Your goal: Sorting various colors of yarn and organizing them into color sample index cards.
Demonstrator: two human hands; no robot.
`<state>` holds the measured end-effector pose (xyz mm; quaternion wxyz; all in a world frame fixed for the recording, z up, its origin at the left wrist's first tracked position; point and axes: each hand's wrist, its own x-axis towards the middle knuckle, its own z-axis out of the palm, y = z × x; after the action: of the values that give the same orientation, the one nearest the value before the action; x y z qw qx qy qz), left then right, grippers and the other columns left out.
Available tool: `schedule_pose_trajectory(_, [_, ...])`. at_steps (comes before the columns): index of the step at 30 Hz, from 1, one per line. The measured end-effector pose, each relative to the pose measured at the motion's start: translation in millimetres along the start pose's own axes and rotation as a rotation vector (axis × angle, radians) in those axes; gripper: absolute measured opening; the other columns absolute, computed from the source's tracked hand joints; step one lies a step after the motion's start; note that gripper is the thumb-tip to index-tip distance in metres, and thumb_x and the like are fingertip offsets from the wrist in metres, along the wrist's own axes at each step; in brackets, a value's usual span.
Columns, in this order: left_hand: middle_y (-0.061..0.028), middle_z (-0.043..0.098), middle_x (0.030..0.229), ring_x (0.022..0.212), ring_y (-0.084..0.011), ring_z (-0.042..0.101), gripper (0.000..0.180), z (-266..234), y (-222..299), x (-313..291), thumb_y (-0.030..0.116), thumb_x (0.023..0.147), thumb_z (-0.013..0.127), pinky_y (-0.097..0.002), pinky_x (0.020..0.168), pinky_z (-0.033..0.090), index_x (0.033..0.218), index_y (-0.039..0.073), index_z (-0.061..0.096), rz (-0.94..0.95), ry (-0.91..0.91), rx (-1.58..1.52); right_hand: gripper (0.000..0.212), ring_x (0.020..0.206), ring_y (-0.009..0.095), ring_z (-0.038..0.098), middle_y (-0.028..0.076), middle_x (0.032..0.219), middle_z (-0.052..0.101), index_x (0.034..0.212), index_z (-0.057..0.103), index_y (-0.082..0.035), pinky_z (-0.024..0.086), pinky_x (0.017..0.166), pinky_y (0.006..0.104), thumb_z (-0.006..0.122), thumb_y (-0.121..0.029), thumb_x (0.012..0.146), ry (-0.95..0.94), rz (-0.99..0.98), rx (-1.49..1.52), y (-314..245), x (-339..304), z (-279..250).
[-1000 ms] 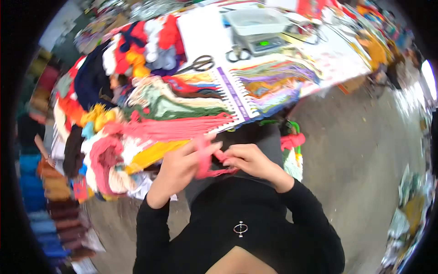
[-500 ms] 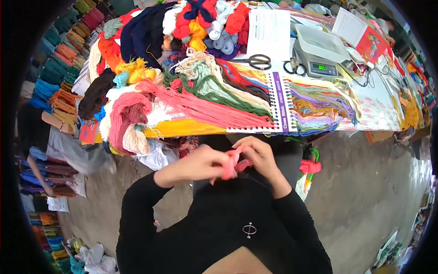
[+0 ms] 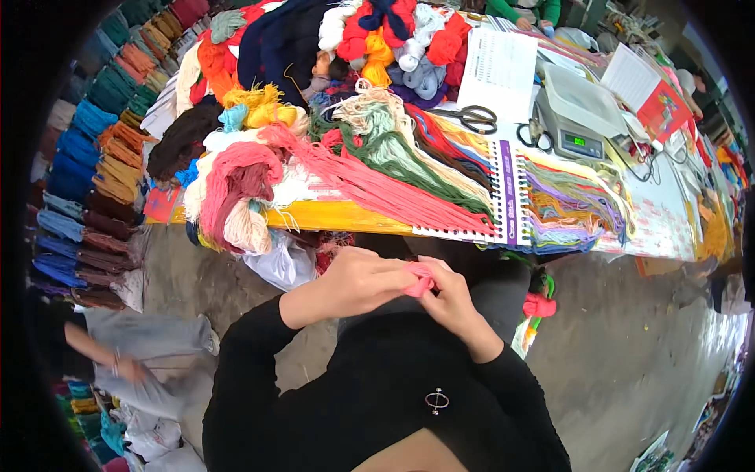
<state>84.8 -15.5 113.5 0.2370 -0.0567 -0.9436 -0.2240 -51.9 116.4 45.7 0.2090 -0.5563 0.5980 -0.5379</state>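
Over my lap, just off the table's near edge, both hands meet on a small twisted bundle of coral-pink thread (image 3: 419, 280). My left hand (image 3: 358, 285) is closed on its left side, the fingertips pressed to the thread. From the other side my right hand (image 3: 451, 300) pinches the same bundle between thumb and fingers. Ahead of them, long coral-pink strands (image 3: 393, 195) stretch across the table to a white perforated card with a purple strip (image 3: 511, 197). Multicoloured strands (image 3: 570, 197) hang from the card's right side.
Piled skeins (image 3: 271, 51) cover the table's left and back. Scissors (image 3: 472, 118), a second pair (image 3: 535, 135) and a digital scale (image 3: 578, 141) with a clear tray (image 3: 582, 98) lie at right. A person (image 3: 134, 354) stands at left; another person's green sleeve (image 3: 550, 9) shows beyond the table.
The pink bundle is now gathered smaller between my hands, which have drawn closer around it. The person at left has moved nearer in the picture, and the whole view has shifted slightly.
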Motion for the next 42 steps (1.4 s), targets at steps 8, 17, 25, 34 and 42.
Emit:
schedule_pose_trajectory(8, [-0.0068, 0.064, 0.089, 0.07, -0.0219, 0.06, 0.033, -13.5, -74.9, 2.8, 0.005, 0.07, 0.057, -0.033, 0.059, 0.047, 0.103, 0.012, 0.06, -0.574, -0.12, -0.088, 0.022, 0.065, 0.017, 0.061, 0.011, 0.074, 0.062, 0.082, 0.055, 0.0, 0.049, 0.065, 0.0276, 0.047, -0.02, 0.09, -0.425, 0.677, 0.927, 8.2, -5.9, -11.7])
schedule_pose_trajectory(17, [-0.0066, 0.057, 0.095, 0.096, -0.0213, 0.053, 0.027, -89.3, -270.2, -103.1, 0.015, 0.07, 0.061, -0.0418, 0.088, 0.035, 0.097, 0.012, 0.058, -0.564, -0.344, 1.215, 0.023, 0.064, 0.013, 0.057, 0.006, 0.072, 0.059, 0.083, 0.054, -0.002, 0.044, 0.062, 0.0239, 0.046, -0.022, 0.092, -0.359, 0.526, 0.851, 7.0, -20.0, -2.7])
schedule_pose_trajectory(25, [-0.0098, 0.059, 0.087, 0.081, -0.0197, 0.055, 0.022, -189.2, -226.9, -131.7, 0.016, 0.084, 0.052, -0.0321, 0.072, 0.043, 0.096, -0.002, 0.057, -0.808, 1.071, 0.512, 0.02, 0.069, 0.014, 0.059, 0.007, 0.076, 0.06, 0.088, 0.053, -0.004, 0.044, 0.064, 0.0242, 0.049, -0.024, 0.091, -0.279, 0.613, 0.951, 11.2, -19.2, -2.2])
schedule_pose_trajectory(34, [-0.0143, 0.061, 0.078, 0.062, -0.0383, 0.057, 0.031, -23.9, 11.6, -24.4, 0.024, 0.083, 0.048, -0.045, 0.054, 0.046, 0.106, 0.005, 0.054, -0.5, -0.115, 0.167, 0.04, 0.108, 0.022, 0.051, 0.015, 0.119, 0.05, 0.12, 0.038, -0.001, 0.042, 0.09, 0.0315, 0.055, -0.017, 0.088, -0.127, 0.419, 1.084, -0.6, -20.0, 24.1])
schedule_pose_trajectory(42, [-0.0134, 0.06, 0.074, 0.066, -0.0282, 0.06, 0.024, 91.5, 25.1, 16.7, 0.028, 0.084, 0.059, -0.0357, 0.057, 0.046, 0.094, 0.006, 0.057, -0.452, -0.411, -0.625, 0.043, 0.088, 0.024, 0.058, 0.007, 0.086, 0.054, 0.112, 0.04, 0.0, 0.045, 0.086, 0.0395, 0.06, -0.026, 0.084, 0.563, 0.146, 1.088, -8.4, -48.8, -61.1])
